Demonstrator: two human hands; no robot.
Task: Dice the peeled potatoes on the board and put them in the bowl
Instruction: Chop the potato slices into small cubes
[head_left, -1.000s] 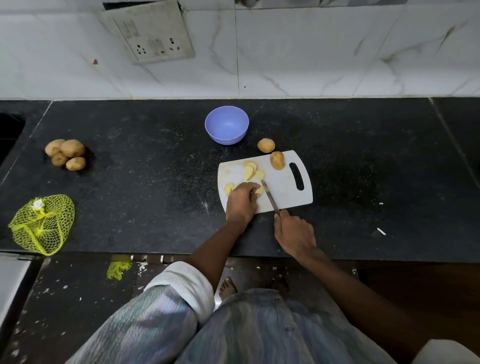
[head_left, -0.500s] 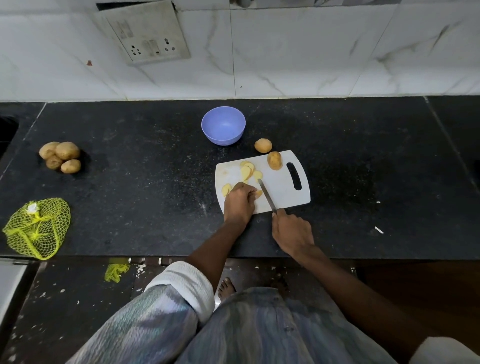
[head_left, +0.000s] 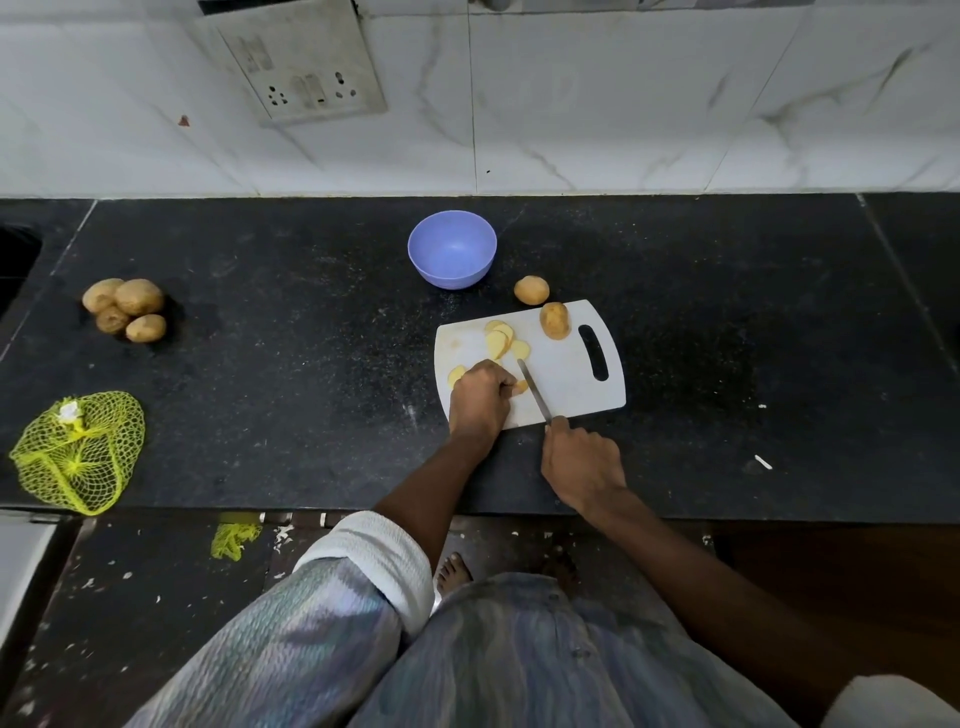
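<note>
A white cutting board lies on the black counter. Pale potato slices sit on its left half, and a whole potato rests at its far edge. My left hand curls over a potato piece at the board's near left and pins it down. My right hand grips a knife whose blade lies right beside that piece. The purple bowl stands beyond the board and looks empty. Another potato lies on the counter between bowl and board.
Several unpeeled potatoes are piled at the far left of the counter. A yellow mesh bag lies near the left front edge. A socket panel hangs on the marble wall behind. The counter edge runs just below my wrists.
The view has shifted slightly. Both hands stay at the board, with the knife blade held against the piece under my left hand.
</note>
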